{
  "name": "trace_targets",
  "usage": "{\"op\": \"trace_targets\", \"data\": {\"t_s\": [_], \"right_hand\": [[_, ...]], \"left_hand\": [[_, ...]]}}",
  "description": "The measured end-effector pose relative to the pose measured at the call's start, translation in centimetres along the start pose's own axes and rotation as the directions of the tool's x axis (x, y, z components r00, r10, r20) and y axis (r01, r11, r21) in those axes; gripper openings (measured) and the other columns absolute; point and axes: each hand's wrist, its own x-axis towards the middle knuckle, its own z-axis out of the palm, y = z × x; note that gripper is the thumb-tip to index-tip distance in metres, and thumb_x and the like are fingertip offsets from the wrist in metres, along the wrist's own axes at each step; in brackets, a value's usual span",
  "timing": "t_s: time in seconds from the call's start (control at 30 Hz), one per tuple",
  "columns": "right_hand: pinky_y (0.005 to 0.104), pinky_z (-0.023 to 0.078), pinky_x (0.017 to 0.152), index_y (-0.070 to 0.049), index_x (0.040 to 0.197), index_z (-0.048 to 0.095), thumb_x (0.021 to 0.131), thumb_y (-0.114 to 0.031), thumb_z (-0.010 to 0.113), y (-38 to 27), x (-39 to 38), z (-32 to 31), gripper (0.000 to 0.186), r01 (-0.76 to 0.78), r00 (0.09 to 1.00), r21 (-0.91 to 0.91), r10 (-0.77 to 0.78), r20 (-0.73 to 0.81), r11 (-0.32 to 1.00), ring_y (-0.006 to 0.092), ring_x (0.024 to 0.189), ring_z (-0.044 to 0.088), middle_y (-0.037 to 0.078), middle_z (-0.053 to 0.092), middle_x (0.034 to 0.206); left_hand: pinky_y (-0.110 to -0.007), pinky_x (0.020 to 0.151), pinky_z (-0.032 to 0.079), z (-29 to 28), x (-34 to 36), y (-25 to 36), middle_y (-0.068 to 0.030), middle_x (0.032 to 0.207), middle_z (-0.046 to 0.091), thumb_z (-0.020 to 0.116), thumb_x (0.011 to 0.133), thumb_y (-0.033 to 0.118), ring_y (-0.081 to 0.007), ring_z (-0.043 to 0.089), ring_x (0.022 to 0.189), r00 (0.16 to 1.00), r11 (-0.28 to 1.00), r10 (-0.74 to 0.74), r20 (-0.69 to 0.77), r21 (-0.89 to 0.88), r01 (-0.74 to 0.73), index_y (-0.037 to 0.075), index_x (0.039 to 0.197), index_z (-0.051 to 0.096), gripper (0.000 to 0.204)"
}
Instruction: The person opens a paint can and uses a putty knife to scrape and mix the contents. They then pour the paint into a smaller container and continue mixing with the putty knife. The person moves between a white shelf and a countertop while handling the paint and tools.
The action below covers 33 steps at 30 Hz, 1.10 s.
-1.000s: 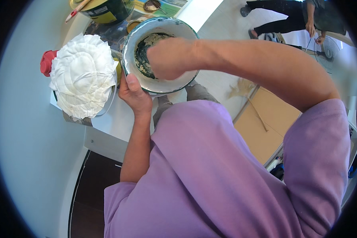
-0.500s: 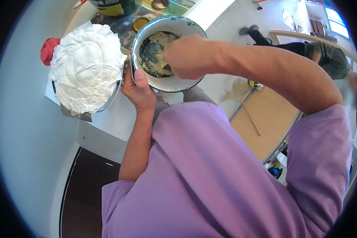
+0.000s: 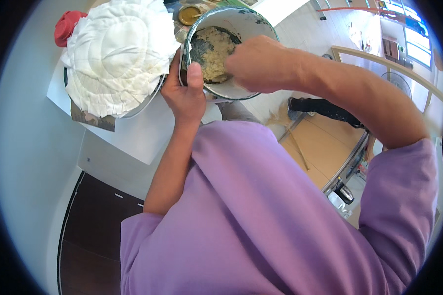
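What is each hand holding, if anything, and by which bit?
The left hand holds the white bucket by its left rim, thumb over the edge. The right hand is at the bucket's opening; whether it grips anything cannot be told.

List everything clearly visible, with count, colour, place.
Bucket: 1, white with green rim, between hands
Mixture: 1 batch, cream, in bucket
Pleated cover: 1, white, left of bucket
Cup-like item: 1, red, far upper left
Round lid: 1, gold, bucket's upper left
Counter: 1, white, left
Panel: 1, dark brown, lower left
Floor sheet: at least 1, tan, right
Broom: 1, straw-coloured, over floor sheet
Co-worker's trouser leg: at least 1, black, right
Window: 1, bright, upper right
Shirt: 1, purple, lower centre
Left hand: 1, bare, against bucket's left
Right hand: 1, bare, over bucket's right
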Motion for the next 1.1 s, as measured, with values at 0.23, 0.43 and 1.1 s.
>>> {"op": "trace_targets", "data": {"t_s": [0.23,0.43,1.1], "right_hand": [[0.048,0.058,0.074,-0.002,0.079,0.075,0.082,-0.015,0.062,-0.3,1.3,0.0,0.019,-0.087,0.996,-0.074,0.085,-0.023,0.993,0.0372,0.079,0.074,0.018,0.074,0.079],[0.0465,0.059,0.075,-0.004,0.088,0.077,0.084,-0.013,0.063,-1.1,0.3,0.2,0.017,0.034,0.998,-0.276,-0.017,0.064,0.961,0.036,0.082,0.075,0.016,0.075,0.084],[0.0427,0.06,0.078,-0.008,0.087,0.08,0.083,-0.01,0.064,0.9,-0.8,-0.2,0.016,0.004,1.0,-0.502,-0.008,-0.006,0.865,0.03,0.085,0.076,0.013,0.076,0.083]], "left_hand": [[-0.022,0.072,0.052,0.1,0.1,0.4,-0.0027,0.095,0.07,0.073,0.096,0.035,-0.0055,0.059,0.078,1.0,1.0,-0.005,-0.012,-0.01,0.005,-0.006,0.132,0.065,0.054],[-0.029,0.093,0.051,-0.3,0.1,1.1,-0.0118,0.115,0.072,0.068,0.099,0.039,-0.0145,0.064,0.103,0.996,0.996,-0.074,0.048,-0.048,0.076,-0.008,0.139,0.06,0.062],[-0.028,0.091,0.053,-0.3,0.3,1.4,-0.0087,0.113,0.073,0.072,0.098,0.036,-0.0113,0.064,0.099,0.994,0.995,-0.099,0.041,0.016,0.099,-0.004,0.134,0.066,0.055]]}}
